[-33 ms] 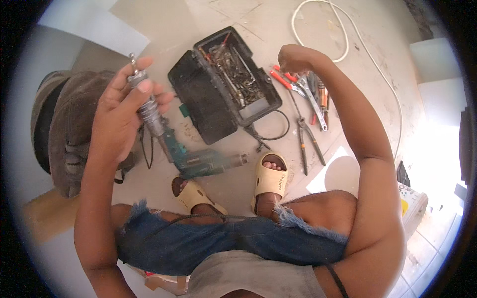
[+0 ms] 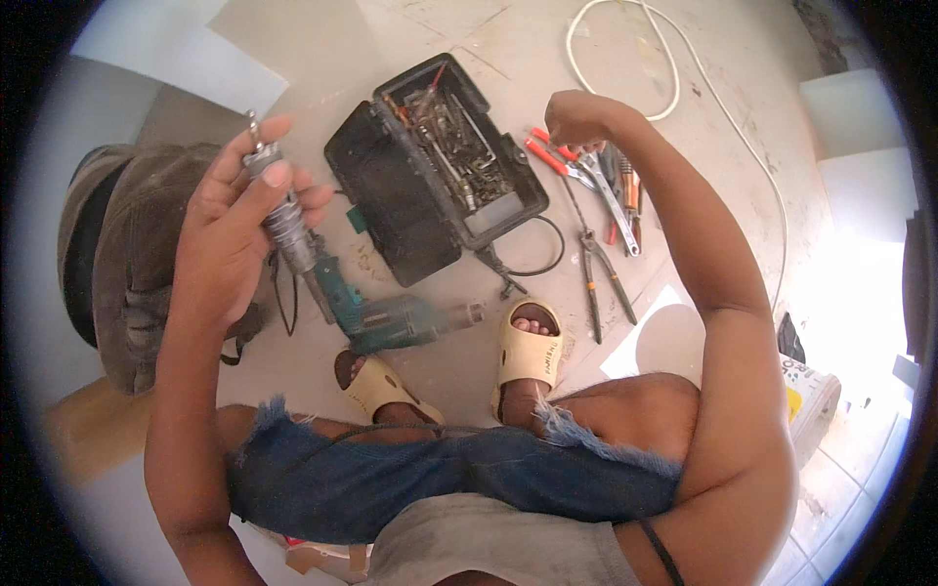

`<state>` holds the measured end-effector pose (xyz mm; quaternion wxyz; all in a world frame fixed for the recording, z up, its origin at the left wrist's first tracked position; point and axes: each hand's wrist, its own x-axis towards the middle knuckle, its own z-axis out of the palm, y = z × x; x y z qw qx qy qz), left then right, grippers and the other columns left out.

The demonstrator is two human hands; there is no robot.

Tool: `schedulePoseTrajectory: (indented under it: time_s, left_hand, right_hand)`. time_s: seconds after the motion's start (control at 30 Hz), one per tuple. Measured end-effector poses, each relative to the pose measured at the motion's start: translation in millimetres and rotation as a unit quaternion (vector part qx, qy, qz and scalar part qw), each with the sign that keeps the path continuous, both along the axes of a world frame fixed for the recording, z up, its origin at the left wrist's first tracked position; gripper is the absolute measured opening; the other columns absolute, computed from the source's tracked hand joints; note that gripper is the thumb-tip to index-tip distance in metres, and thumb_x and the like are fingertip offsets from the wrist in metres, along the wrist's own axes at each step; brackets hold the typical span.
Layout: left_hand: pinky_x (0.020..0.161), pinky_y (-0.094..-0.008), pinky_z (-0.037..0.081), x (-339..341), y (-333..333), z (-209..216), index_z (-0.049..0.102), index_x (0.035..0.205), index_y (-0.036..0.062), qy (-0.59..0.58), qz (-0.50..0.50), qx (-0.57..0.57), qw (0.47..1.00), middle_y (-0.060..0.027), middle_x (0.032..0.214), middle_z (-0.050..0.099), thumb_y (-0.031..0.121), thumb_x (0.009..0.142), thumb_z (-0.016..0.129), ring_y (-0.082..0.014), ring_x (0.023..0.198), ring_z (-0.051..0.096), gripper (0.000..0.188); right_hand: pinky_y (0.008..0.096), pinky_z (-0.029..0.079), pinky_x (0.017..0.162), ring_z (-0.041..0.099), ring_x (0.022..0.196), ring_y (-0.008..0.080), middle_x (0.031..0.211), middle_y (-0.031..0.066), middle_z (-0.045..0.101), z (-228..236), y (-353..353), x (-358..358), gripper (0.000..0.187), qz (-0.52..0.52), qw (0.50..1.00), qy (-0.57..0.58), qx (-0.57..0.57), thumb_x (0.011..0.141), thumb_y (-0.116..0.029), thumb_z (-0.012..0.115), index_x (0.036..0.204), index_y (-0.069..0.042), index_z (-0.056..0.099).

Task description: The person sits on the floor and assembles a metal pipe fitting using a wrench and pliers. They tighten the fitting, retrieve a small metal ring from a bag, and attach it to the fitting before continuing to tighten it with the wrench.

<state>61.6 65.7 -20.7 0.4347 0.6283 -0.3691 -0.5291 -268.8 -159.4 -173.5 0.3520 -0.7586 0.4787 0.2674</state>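
Note:
My left hand (image 2: 230, 205) is closed around a ribbed grey metal cylinder (image 2: 289, 230), its thin metal tip poking up past the fingers. The cylinder's lower end runs down to a teal power tool (image 2: 391, 320) over the floor by my feet; I cannot tell whether they are joined. My right hand (image 2: 578, 119) is curled closed, with its fingertips turned under and hidden, so anything in it does not show. Just below it are red-handled pliers (image 2: 547, 156) and a silver adjustable wrench (image 2: 611, 205). Pincers with dark and orange handles (image 2: 596, 278) lie nearer to me.
An open black toolbox (image 2: 396, 186) full of small metal parts stands at the centre. A brown backpack (image 2: 147, 254) is at the left. A white cable (image 2: 728, 103) loops across the floor at the right. My feet wear yellow sandals (image 2: 531, 356).

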Motion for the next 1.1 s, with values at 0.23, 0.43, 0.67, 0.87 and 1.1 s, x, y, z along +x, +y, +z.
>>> schedulePoseTrajectory:
  time_s: [0.23,0.43,0.67,0.87,1.1]
  left_hand:
    - [0.087,-0.0384,0.061,3,-5,-5,0.046,0.149,0.0076,0.024,-0.01,-0.006,1.0,-0.0087,0.103,0.066,0.017,0.102,0.062,-0.0244,0.1,0.071,0.05]
    - [0.088,-0.0387,0.061,1,-5,-4,0.046,0.149,0.0075,0.019,-0.009,-0.002,1.0,-0.0084,0.104,0.066,0.017,0.102,0.063,-0.024,0.1,0.071,0.051]
    - [0.089,-0.0395,0.06,3,-5,-5,0.046,0.149,0.007,0.027,-0.023,-0.008,0.999,-0.0087,0.105,0.067,0.016,0.102,0.062,-0.0243,0.1,0.071,0.05]
    - [0.084,-0.0362,0.06,-2,-5,-4,0.05,0.145,0.0052,0.016,0.004,-0.005,1.0,-0.0099,0.103,0.066,0.016,0.101,0.065,-0.0226,0.097,0.071,0.048]
    - [0.084,-0.0359,0.059,-11,-5,0,0.048,0.146,0.0035,0.02,-0.01,-0.002,1.0,-0.0096,0.103,0.066,0.016,0.1,0.066,-0.0227,0.098,0.07,0.05]
  right_hand:
    - [0.0338,0.039,0.044,0.047,0.051,0.0133,0.056,0.0047,0.044,-64,7,-50,0.03,-0.097,0.982,0.092,0.134,0.088,-0.007,0.065,0.066,-0.001,0.046]
    - [0.0364,0.056,0.052,0.068,0.063,0.0236,0.078,0.0155,0.069,-83,29,-69,0.022,-0.116,0.983,0.074,0.125,0.09,-0.015,0.068,0.093,0.005,0.062]
    - [0.0383,0.062,0.057,0.073,0.071,0.028,0.087,0.0204,0.073,-100,37,-70,0.027,-0.143,0.977,0.051,0.152,0.093,-0.02,0.066,0.102,0.006,0.065]
    - [0.0404,0.064,0.063,0.074,0.077,0.0309,0.093,0.0218,0.074,-105,37,-70,0.031,-0.109,0.978,-0.024,0.176,0.092,-0.021,0.068,0.106,0.006,0.067]
    - [0.0394,0.061,0.053,0.07,0.061,0.0256,0.075,0.0158,0.071,-127,54,-65,0.024,-0.023,0.992,0.073,0.1,0.088,-0.017,0.069,0.086,0.006,0.069]
